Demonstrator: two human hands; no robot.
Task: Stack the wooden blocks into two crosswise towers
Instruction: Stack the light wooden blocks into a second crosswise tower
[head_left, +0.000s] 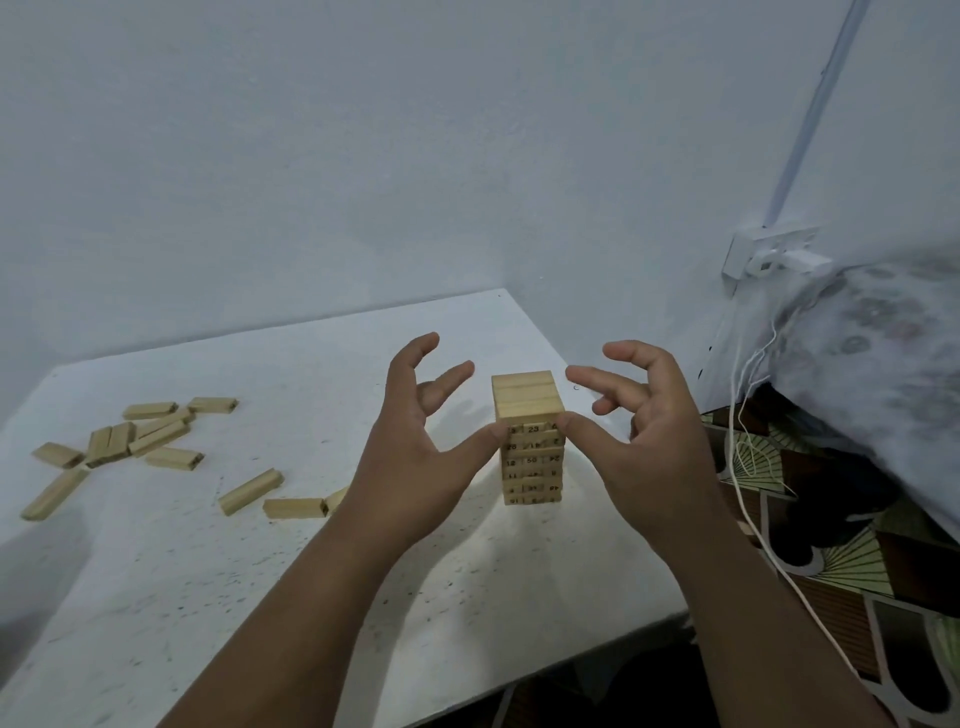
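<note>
A tower of wooden blocks (531, 441) stands on the white table (311, 597), several crosswise layers high, with numbers printed on the block ends. My left hand (415, 441) is just left of it, and its thumb touches the tower's upper left edge. My right hand (649, 436) is on the other side, thumb against the upper right edge. The fingers of both hands are spread and lifted off the blocks. Several loose blocks (150, 434) lie scattered at the table's left. Two more blocks (293, 506) lie near my left wrist.
The table sits in a corner between two pale walls. At the right are a wall socket (769, 257) with a plug, white cables (743, 415) hanging down, a patterned cloth (883, 364) and a patterned mat (831, 571) below the table's right edge.
</note>
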